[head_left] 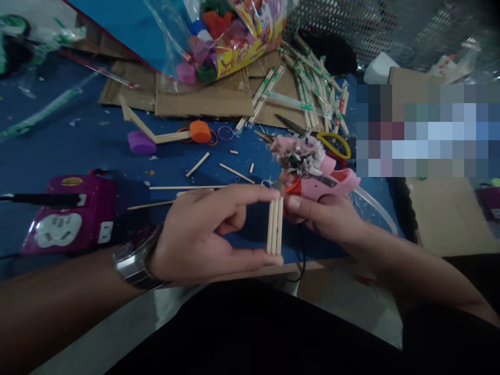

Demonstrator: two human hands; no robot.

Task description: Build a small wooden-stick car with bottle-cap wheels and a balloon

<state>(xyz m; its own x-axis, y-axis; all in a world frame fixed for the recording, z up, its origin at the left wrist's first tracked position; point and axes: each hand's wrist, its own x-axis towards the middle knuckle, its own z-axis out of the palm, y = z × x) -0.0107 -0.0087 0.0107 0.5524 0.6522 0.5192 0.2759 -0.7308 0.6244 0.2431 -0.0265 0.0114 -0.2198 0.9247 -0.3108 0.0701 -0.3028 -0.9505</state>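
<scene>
Between its thumb and forefinger, my left hand [207, 229] pinches a small bundle of short wooden sticks [275, 226] by the two ends. The sticks lie side by side, nearly upright in the picture. My right hand [328, 216] is wrapped round the handle of a pink glue gun [332, 182], just right of the bundle. Pink and whitish fluff or residue covers the gun's front, and its metal tip points to the upper left. A clear glue stick [377, 208] sticks out of its back. Loose sticks [187, 187] lie behind my left hand.
A purple power socket [70, 213] stands at the left. Behind are a joined stick piece [172, 137] with purple and orange parts, cardboard [203, 99], a bag of colourful pieces [242, 52], wrapped chopsticks [312, 88] and yellow-handled scissors [334, 143].
</scene>
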